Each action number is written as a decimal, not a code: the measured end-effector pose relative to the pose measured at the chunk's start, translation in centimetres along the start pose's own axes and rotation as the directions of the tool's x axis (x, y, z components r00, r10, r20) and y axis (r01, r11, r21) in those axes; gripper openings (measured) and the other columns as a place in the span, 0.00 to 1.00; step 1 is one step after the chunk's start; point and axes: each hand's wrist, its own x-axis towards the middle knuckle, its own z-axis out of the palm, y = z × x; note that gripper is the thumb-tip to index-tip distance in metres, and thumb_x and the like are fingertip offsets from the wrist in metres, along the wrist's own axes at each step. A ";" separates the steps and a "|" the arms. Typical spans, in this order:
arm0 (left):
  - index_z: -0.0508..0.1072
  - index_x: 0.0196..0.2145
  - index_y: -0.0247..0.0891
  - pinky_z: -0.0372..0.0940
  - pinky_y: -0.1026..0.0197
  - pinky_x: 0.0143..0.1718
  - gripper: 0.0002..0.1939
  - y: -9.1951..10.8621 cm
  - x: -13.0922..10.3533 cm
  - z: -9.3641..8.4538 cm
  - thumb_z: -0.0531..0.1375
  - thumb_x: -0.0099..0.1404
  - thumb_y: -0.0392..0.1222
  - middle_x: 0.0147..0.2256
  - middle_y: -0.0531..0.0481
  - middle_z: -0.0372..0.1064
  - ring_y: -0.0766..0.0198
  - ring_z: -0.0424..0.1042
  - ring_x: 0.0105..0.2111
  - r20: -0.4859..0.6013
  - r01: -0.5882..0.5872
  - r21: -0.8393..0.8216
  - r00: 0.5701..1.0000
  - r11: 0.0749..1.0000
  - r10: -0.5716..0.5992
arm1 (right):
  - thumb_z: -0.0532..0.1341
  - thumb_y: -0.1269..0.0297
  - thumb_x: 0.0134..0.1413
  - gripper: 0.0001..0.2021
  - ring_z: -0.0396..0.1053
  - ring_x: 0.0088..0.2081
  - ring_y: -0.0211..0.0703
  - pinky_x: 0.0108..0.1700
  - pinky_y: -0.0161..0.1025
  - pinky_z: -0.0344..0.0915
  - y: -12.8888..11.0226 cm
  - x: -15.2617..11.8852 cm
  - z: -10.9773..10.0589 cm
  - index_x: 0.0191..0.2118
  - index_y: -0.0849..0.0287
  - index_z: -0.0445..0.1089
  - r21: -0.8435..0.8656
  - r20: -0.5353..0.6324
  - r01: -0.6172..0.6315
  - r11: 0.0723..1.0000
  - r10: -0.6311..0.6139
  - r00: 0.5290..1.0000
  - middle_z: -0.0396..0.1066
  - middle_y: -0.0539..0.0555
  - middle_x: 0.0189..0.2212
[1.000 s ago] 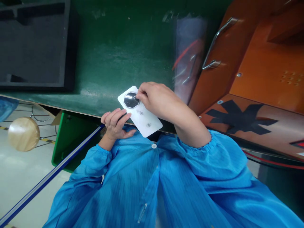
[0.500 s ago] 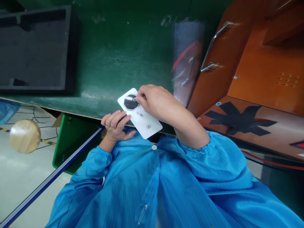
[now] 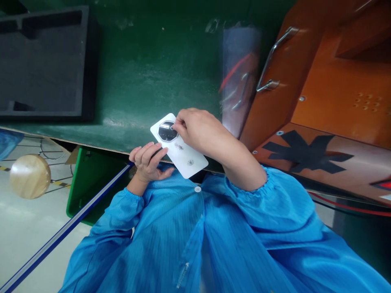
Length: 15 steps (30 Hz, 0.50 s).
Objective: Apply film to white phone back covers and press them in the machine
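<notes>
A white smartphone back (image 3: 195, 160), with an octagonal dark camera block (image 3: 167, 131) and small dark printed marks, lies slantwise at the bench's front edge, its lower end reaching past that edge. My left hand (image 3: 149, 162) is beside its left side, fingertips touching the side and thumb held apart near the lower part. Over the upper right part is my right hand (image 3: 192, 126), thumb and forefinger pinched together at the right of the camera block. Whatever the pinch holds is too small to make out; a small pale ring shows at the fingertips.
On the green bench (image 3: 137, 81) a black tray (image 3: 87, 73) stands at left and clear plastic film (image 3: 240, 77) lies at right. An orange case (image 3: 345, 93) with metal handles fills the right side. Below left are a green bin (image 3: 75, 191), a blue-edged bar (image 3: 61, 234) and a stool (image 3: 30, 176).
The whole view has shifted very slightly. Both hands and the smartphone back keep practically the same position, with the right fingertips still at the camera block.
</notes>
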 end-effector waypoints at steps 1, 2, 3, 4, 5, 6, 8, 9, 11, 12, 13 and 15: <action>0.79 0.53 0.52 0.56 0.44 0.59 0.37 0.0 0.2 -0.1 0.56 0.62 0.80 0.49 0.46 0.80 0.46 0.74 0.49 -0.002 -0.005 0.010 1.000 1.000 0.005 | 0.59 0.69 0.71 0.08 0.72 0.41 0.48 0.43 0.42 0.61 -0.2 0.0 -0.1 0.45 0.62 0.77 -0.025 0.008 -0.008 1.000 0.008 1.000 0.77 0.60 0.43; 0.79 0.53 0.52 0.56 0.44 0.59 0.37 0.1 0.5 -0.1 0.55 0.62 0.80 0.48 0.46 0.80 0.46 0.75 0.49 -0.003 -0.012 0.018 1.000 1.000 0.013 | 0.58 0.69 0.71 0.09 0.72 0.42 0.48 0.43 0.42 0.61 -0.4 -0.1 -0.1 0.46 0.63 0.77 -0.052 0.018 -0.018 0.999 0.019 1.000 0.77 0.61 0.44; 0.79 0.54 0.52 0.57 0.44 0.58 0.37 0.1 0.7 -0.1 0.56 0.62 0.79 0.48 0.46 0.80 0.46 0.75 0.48 -0.007 -0.023 0.017 1.000 1.000 0.023 | 0.58 0.69 0.72 0.10 0.72 0.43 0.49 0.43 0.42 0.61 -0.5 -0.1 -0.1 0.47 0.64 0.77 -0.078 0.028 -0.027 0.997 0.030 0.999 0.77 0.62 0.44; 0.78 0.55 0.52 0.57 0.45 0.58 0.37 0.1 0.8 -0.2 0.57 0.62 0.79 0.48 0.46 0.80 0.47 0.75 0.48 -0.020 -0.034 0.006 0.999 0.999 0.034 | 0.58 0.69 0.72 0.10 0.73 0.43 0.49 0.43 0.42 0.60 -0.7 -0.1 -0.2 0.48 0.64 0.77 -0.101 0.034 -0.032 0.994 0.036 0.999 0.77 0.62 0.45; 0.78 0.56 0.52 0.58 0.45 0.57 0.37 0.1 1.0 -0.2 0.58 0.62 0.78 0.48 0.46 0.80 0.47 0.75 0.47 -0.036 -0.040 -0.010 0.999 0.999 0.040 | 0.57 0.69 0.72 0.10 0.73 0.43 0.50 0.43 0.42 0.60 -0.8 -0.1 -0.1 0.48 0.64 0.77 -0.122 0.037 -0.033 0.992 0.037 0.999 0.78 0.63 0.45; 0.78 0.57 0.51 0.58 0.45 0.56 0.37 0.1 1.0 -0.2 0.59 0.61 0.78 0.47 0.46 0.80 0.47 0.75 0.47 -0.049 -0.043 -0.025 0.998 0.999 0.042 | 0.57 0.68 0.72 0.11 0.73 0.43 0.50 0.42 0.42 0.60 -0.8 -0.1 -0.1 0.49 0.65 0.77 -0.139 0.036 -0.029 0.990 0.034 0.999 0.78 0.63 0.45; 0.78 0.57 0.52 0.57 0.45 0.57 0.38 0.0 0.8 -0.2 0.60 0.60 0.79 0.48 0.46 0.80 0.47 0.75 0.47 -0.038 -0.035 -0.032 0.999 0.999 0.034 | 0.57 0.67 0.73 0.12 0.74 0.42 0.50 0.41 0.42 0.59 -0.8 0.0 0.1 0.49 0.65 0.77 -0.165 0.022 -0.017 0.986 0.021 1.000 0.78 0.64 0.46; 0.79 0.55 0.52 0.57 0.44 0.57 0.38 0.0 0.6 -0.2 0.60 0.59 0.80 0.48 0.47 0.80 0.46 0.75 0.47 -0.019 -0.023 -0.023 1.000 0.999 0.023 | 0.57 0.67 0.73 0.12 0.74 0.42 0.50 0.40 0.42 0.59 -0.8 0.0 0.2 0.49 0.65 0.77 -0.174 0.013 -0.010 0.985 0.012 1.000 0.78 0.64 0.45; 0.80 0.51 0.52 0.56 0.44 0.59 0.39 -0.1 0.1 -0.1 0.59 0.57 0.82 0.47 0.47 0.81 0.45 0.75 0.48 0.024 0.006 0.003 1.000 1.000 -0.006 | 0.57 0.66 0.73 0.12 0.74 0.41 0.50 0.40 0.42 0.59 -0.8 0.0 0.4 0.49 0.64 0.77 -0.191 0.000 -0.001 0.982 0.001 1.000 0.78 0.63 0.44; 0.81 0.49 0.52 0.56 0.44 0.59 0.39 -0.2 -0.1 0.0 0.59 0.56 0.83 0.47 0.47 0.81 0.45 0.74 0.48 0.036 0.021 0.014 0.999 1.000 -0.021 | 0.57 0.66 0.72 0.12 0.74 0.41 0.50 0.40 0.42 0.59 -0.7 0.0 0.5 0.49 0.64 0.77 -0.199 -0.004 0.002 0.980 -0.003 1.000 0.79 0.63 0.43; 0.82 0.47 0.52 0.56 0.44 0.59 0.39 -0.2 -0.2 0.0 0.58 0.56 0.84 0.46 0.47 0.81 0.45 0.74 0.48 0.037 0.031 0.022 0.999 0.999 -0.032 | 0.57 0.66 0.72 0.12 0.74 0.40 0.50 0.40 0.42 0.59 -0.7 0.0 0.5 0.48 0.64 0.77 -0.206 -0.008 0.005 0.979 -0.007 1.000 0.79 0.63 0.42; 0.82 0.47 0.51 0.57 0.45 0.58 0.38 -0.2 0.0 0.0 0.58 0.56 0.83 0.46 0.47 0.81 0.46 0.75 0.47 0.018 0.024 0.024 1.000 0.999 -0.025 | 0.57 0.67 0.71 0.12 0.73 0.39 0.50 0.39 0.42 0.59 -0.8 0.0 0.5 0.47 0.63 0.77 -0.211 -0.014 0.009 0.978 -0.013 1.000 0.78 0.62 0.41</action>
